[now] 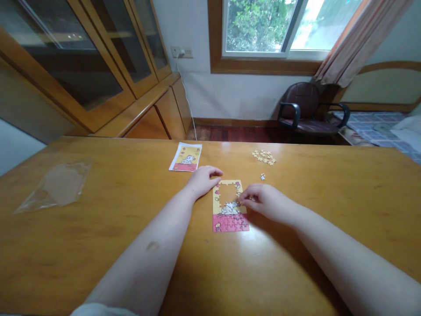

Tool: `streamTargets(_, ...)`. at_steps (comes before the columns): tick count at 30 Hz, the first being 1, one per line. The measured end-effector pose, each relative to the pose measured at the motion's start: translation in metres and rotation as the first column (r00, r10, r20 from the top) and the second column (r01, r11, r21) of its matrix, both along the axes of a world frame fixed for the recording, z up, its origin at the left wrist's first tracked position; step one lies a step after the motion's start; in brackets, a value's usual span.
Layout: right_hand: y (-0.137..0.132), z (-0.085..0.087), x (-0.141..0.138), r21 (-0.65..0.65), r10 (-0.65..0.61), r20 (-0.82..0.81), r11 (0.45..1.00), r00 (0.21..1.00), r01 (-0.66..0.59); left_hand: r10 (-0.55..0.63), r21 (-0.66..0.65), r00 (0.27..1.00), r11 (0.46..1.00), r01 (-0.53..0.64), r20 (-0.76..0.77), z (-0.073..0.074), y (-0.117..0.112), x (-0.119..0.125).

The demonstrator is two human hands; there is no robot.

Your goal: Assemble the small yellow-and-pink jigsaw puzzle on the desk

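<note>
A small, partly assembled jigsaw puzzle [229, 215] with a yellow frame and a pink lower band lies on the wooden table [131, 245]. My left hand [204, 179] rests at its upper left corner, fingers curled against the edge. My right hand [265, 201] sits at the puzzle's right edge, its fingertips pinched over a spot inside the frame; whether a piece is in them is hidden. A lone piece [262, 177] lies just beyond my right hand. A small heap of loose pieces [263, 156] lies farther back.
A reference picture card [186, 157] lies behind my left hand. A clear plastic bag [54, 184] lies at the table's left. A wooden glass-door cabinet [98, 66] stands on the left, a dark armchair [309, 112] under the window behind the table.
</note>
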State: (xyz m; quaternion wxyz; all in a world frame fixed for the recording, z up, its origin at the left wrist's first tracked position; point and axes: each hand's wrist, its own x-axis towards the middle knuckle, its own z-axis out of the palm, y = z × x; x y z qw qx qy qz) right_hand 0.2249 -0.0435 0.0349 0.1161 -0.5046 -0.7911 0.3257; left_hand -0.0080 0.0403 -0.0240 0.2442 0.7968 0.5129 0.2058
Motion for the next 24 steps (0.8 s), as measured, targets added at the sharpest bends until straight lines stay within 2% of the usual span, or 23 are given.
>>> streamTargets(3, -0.007, -0.006, -0.008, 0.001, 0.224, -0.099, 0.974, 0.969, -0.225, -0.007, 0.020, 1.000, 1.000, 0.007, -0.009, -0.002, 0.001, -0.001)
streamTargets(5, -0.008, -0.015, -0.012, 0.034, 0.286, -0.107, 0.958, 0.952, -0.284, -0.010, 0.021, 1.000, 1.000, 0.010, -0.007, -0.003, 0.001, -0.002)
streamTargets(9, -0.005, -0.030, -0.015, 0.168, 0.279, -0.066, 0.950, 0.958, -0.265, -0.016, 0.023, 1.000, 1.000, 0.017, -0.003, -0.002, 0.000, -0.002)
streamTargets(13, -0.004, -0.031, -0.009, 0.323, 0.299, 0.010, 0.902, 0.954, -0.287, -0.014, 0.020, 1.000, 1.000, 0.014, 0.002, -0.002, 0.000, -0.002)
streamTargets(19, -0.003, -0.040, -0.005, 0.421, 0.425, 0.077, 0.806, 0.902, -0.415, -0.011, 0.025, 1.000, 1.000, 0.011, -0.009, -0.004, 0.001, -0.002)
streamTargets(24, -0.003, -0.047, -0.010, 0.478, 0.413, 0.079, 0.783, 0.908, -0.398, -0.008, 0.021, 1.000, 1.000, 0.009, -0.015, -0.004, 0.001, -0.002)
